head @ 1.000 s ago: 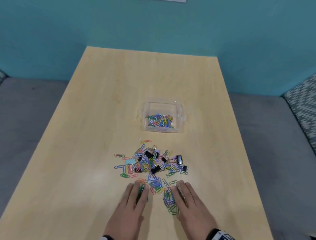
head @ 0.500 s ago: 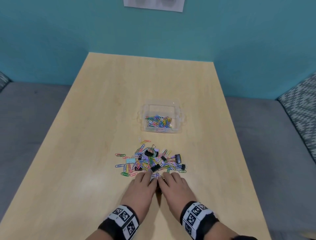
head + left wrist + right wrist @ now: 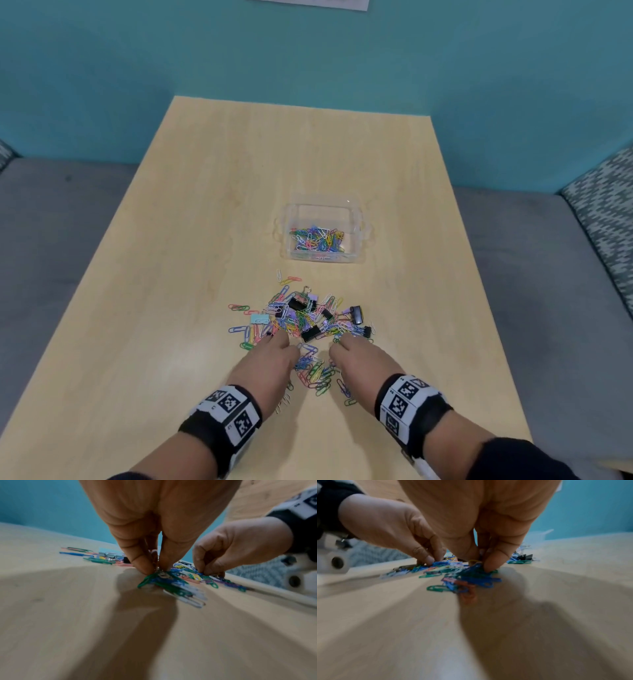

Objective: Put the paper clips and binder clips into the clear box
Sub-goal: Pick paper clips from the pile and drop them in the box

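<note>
A heap of coloured paper clips (image 3: pixel 301 322) mixed with black binder clips (image 3: pixel 356 313) and a pale blue one lies on the wooden table (image 3: pixel 205 205). The clear box (image 3: pixel 358 236) stands just beyond the heap with several paper clips in it. My left hand (image 3: pixel 274 356) is at the heap's near edge; in the left wrist view its fingertips (image 3: pixel 145 568) pinch a bunch of paper clips (image 3: pixel 168 585) against the table. My right hand (image 3: pixel 356 356) sits beside it; in the right wrist view its fingertips (image 3: pixel 489 565) pinch another bunch of paper clips (image 3: pixel 471 580).
More loose clips (image 3: pixel 318 380) lie between my wrists. Grey cushions (image 3: pixel 51 222) flank the table on both sides, with a patterned pillow (image 3: pixel 603 212) at the right. A teal wall (image 3: pixel 308 51) rises behind the table's far edge.
My hands went from flat on the table to together at the heap's near edge, then drew slightly apart with fingers curled onto clips. A trail of clips now lies between my wrists.
</note>
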The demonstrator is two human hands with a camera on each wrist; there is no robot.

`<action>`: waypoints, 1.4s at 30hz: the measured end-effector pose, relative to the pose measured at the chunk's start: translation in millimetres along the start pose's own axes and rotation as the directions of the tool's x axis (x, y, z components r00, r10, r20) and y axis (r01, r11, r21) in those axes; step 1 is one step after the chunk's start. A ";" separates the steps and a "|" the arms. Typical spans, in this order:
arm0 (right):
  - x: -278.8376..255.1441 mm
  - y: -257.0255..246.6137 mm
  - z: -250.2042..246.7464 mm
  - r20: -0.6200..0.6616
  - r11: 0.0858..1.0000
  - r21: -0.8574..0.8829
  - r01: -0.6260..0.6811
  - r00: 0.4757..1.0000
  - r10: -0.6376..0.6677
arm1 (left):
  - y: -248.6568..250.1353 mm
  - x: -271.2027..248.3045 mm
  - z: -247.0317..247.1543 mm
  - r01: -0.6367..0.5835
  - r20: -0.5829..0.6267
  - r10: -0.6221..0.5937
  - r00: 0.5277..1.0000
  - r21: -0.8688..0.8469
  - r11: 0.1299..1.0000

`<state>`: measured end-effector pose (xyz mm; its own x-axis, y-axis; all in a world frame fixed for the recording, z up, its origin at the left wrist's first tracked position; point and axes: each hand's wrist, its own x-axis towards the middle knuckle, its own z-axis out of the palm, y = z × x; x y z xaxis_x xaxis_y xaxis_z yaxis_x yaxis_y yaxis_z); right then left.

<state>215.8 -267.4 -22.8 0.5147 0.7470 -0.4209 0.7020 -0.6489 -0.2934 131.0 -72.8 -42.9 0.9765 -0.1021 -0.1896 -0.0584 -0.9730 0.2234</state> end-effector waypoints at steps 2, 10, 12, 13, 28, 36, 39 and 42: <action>6.4 5.6 -0.1 0.033 0.996 0.057 -0.068 0.997 0.066 | -2.7 3.1 -2.8 0.025 -0.005 -0.025 1.000 -0.055 0.998; -5.6 3.7 -10.1 0.029 0.991 0.096 -0.093 0.996 0.090 | -7.8 -4.8 -7.2 0.151 0.049 -0.143 0.989 -0.332 0.931; -13.3 0.2 -4.5 0.061 0.992 0.103 -0.074 0.996 0.068 | -4.4 -11.4 -1.8 0.143 0.095 -0.116 0.989 -0.365 0.920; -14.5 -2.3 0.0 0.068 0.994 0.081 -0.069 0.996 0.063 | -2.0 -13.6 1.1 0.136 0.106 -0.105 0.989 -0.351 0.926; 19.0 -8.0 -3.5 0.017 0.995 0.074 -0.062 0.998 0.061 | 10.8 10.7 -3.3 0.128 0.112 -0.107 0.988 -0.204 0.971; 24.0 11.6 -23.4 0.116 0.909 0.334 -0.250 0.968 0.224 | -4.4 19.1 -29.6 0.343 0.238 -0.257 0.937 -0.476 0.810; 20.9 19.2 -38.1 0.186 0.834 0.465 -0.299 0.953 0.238 | -13.5 23.2 -37.1 0.451 0.381 -0.258 0.888 -0.609 0.653; 21.9 24.8 -53.4 0.294 0.685 0.619 -0.383 0.923 0.250 | -21.8 28.4 -44.4 0.547 0.504 -0.223 0.835 -0.708 0.448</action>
<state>270.8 -259.4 6.6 0.5061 0.4842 -0.7137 -0.0212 -0.8203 -0.5715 169.3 -45.3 -10.7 0.7237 0.0273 -0.6896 0.6543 -0.3447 0.6731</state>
